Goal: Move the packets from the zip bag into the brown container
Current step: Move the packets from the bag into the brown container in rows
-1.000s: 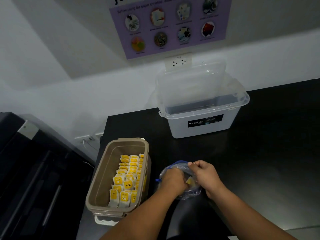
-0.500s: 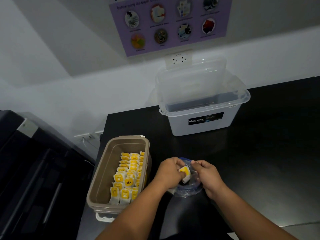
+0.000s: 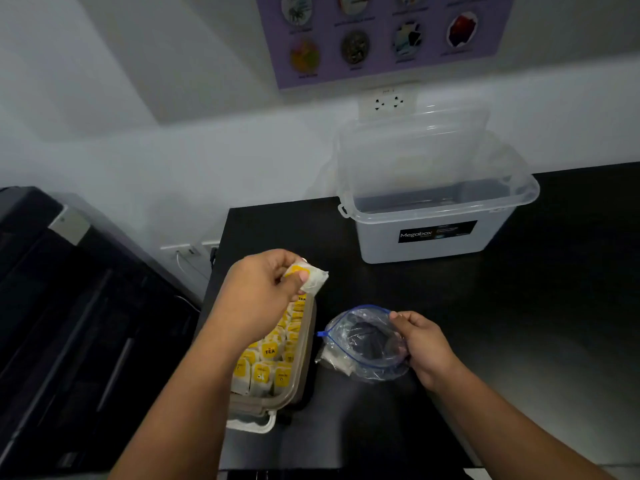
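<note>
My left hand (image 3: 258, 289) pinches a white and yellow tea packet (image 3: 310, 278) above the far end of the brown container (image 3: 302, 368). Rows of several yellow tea packets (image 3: 268, 362) fill that container, and my left arm hides its left side. The clear zip bag (image 3: 363, 344) with a blue seal lies on the black counter to the container's right. My right hand (image 3: 420, 344) grips the bag's right rim and holds its mouth wide. Something pale shows at the bag's lower left corner.
An open clear plastic box (image 3: 436, 220) labelled Megabox stands at the back of the black counter (image 3: 519, 323). A dark machine (image 3: 69, 323) sits lower to the left of the counter edge. A wall socket (image 3: 388, 102) and a purple poster (image 3: 381, 36) are behind.
My left hand has drawn a tea packet out of the zip bag and carried it left and up over the brown container. My right hand stays on the bag's rim.
</note>
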The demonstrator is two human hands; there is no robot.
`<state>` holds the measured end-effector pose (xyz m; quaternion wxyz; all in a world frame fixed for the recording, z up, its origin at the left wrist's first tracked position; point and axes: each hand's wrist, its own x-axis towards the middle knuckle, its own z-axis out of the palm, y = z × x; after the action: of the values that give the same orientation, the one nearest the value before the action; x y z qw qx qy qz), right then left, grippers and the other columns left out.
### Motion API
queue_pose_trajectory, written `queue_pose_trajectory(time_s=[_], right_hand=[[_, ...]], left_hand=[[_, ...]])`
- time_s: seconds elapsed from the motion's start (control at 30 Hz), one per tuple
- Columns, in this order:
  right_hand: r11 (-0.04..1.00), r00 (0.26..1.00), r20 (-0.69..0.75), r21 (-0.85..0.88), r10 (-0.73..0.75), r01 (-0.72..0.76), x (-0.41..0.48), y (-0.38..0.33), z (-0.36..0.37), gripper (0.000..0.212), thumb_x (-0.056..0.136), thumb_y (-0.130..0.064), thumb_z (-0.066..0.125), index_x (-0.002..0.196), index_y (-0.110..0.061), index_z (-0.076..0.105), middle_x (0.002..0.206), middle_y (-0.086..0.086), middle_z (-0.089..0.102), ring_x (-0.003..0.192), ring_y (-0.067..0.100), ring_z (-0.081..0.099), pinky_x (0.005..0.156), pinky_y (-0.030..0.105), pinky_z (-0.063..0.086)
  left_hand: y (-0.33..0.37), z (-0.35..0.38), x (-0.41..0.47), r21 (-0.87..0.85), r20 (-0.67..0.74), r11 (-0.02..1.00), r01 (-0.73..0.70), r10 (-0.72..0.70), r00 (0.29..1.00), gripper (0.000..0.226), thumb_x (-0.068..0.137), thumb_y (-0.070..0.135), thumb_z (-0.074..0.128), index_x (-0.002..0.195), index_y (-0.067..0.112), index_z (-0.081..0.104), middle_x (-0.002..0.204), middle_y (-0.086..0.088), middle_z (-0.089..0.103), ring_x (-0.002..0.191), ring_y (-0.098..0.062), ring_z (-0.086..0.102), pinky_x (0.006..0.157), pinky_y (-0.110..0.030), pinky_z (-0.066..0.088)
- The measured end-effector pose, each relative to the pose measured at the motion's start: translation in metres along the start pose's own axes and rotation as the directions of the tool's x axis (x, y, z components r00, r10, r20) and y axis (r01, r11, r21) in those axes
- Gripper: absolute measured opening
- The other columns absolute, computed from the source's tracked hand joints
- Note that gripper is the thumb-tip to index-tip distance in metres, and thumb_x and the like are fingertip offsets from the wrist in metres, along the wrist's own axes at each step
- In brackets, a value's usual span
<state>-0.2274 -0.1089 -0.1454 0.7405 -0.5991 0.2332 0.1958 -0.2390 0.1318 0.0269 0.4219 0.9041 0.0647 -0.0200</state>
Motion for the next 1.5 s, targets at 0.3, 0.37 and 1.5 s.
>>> queue_pose_trajectory(time_s=[0.3, 0.37, 1.5], right_hand=[[1.0, 1.0, 0.009, -0.021, 0.001, -0.001, 0.009, -0.01, 0.013, 0.013, 0.102, -0.016, 0.062, 0.093, -0.009, 0.069, 0.071, 0.005, 0.073, 0.062, 0.016, 0.07, 0.064, 0.034, 0.054], [1.0, 1.0, 0.011, -0.025, -0.003, 0.003, 0.011, -0.014, 0.015, 0.015, 0.103, -0.015, 0.06, 0.092, -0.009, 0.068, 0.069, 0.003, 0.074, 0.061, 0.015, 0.07, 0.064, 0.034, 0.054], [0.996, 0.993, 0.078, 0.027, 0.083, -0.086, 0.02, -0.014, 0.007, 0.014, 0.103, -0.017, 0.06, 0.096, -0.007, 0.066, 0.068, 0.003, 0.065, 0.045, 0.007, 0.054, 0.048, 0.023, 0.047]], left_hand=[[-0.064, -0.012, 0.007, 0.284, 0.143, 0.958, 0.051, -0.095, 0.985, 0.005, 0.093, 0.03, 0.07, 0.097, 0.03, 0.072, 0.085, 0.012, 0.073, 0.075, -0.003, 0.069, 0.076, -0.03, 0.059], [-0.077, -0.006, 0.01, 0.325, 0.23, 0.946, 0.013, -0.093, 0.969, 0.008, 0.093, 0.03, 0.07, 0.1, 0.031, 0.072, 0.091, 0.011, 0.072, 0.082, -0.003, 0.068, 0.079, -0.029, 0.057], [-0.113, 0.037, 0.024, 0.673, 0.466, 0.701, -0.236, -0.154, 0.871, 0.021, 0.083, 0.021, 0.07, 0.104, 0.018, 0.071, 0.101, -0.003, 0.071, 0.093, -0.023, 0.067, 0.082, -0.033, 0.056]])
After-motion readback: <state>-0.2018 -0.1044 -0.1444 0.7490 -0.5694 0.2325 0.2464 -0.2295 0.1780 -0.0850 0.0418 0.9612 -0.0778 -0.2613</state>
